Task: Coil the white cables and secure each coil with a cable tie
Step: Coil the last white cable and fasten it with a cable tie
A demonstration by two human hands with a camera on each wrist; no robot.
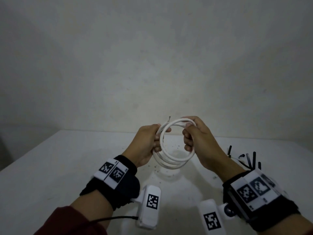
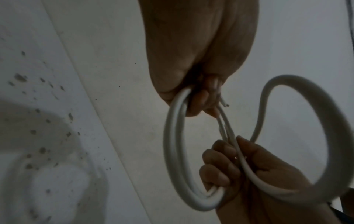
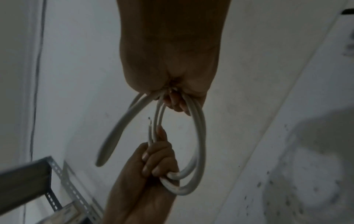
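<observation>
Two hands are seen clamped on opposite sides of a white cable (image 1: 174, 160), wound into several loops and held in the air above a white table (image 1: 50, 167). On the coil's left side, the turns are gripped by the left hand (image 1: 147, 145), fingers curled round the bundle, with a cut cable end (image 1: 169, 118) left poking up just past its fingertips. On the coil's right side, the strands are gripped by the right hand (image 1: 198, 141), its fingers likewise closed round them. In the left wrist view, one further loop (image 2: 298, 136) is seen standing out beyond the right hand, not yet laid flush with the other turns. Black cable ties (image 1: 250, 160) are left lying on the table to the right of the coil, behind the right wrist; none has yet been put round the cable. Coiling is judged to be nearly finished, with the tying not begun. Several risks can be named from here: the stiff turns could spring open if either grip is loosened to reach for a tie; the stray loop could be left outside the bundle; and the free end could be slipped out unless it is trapped under the tie. A tie drawn shut on uneven turns would likely leave the coil loose.
</observation>
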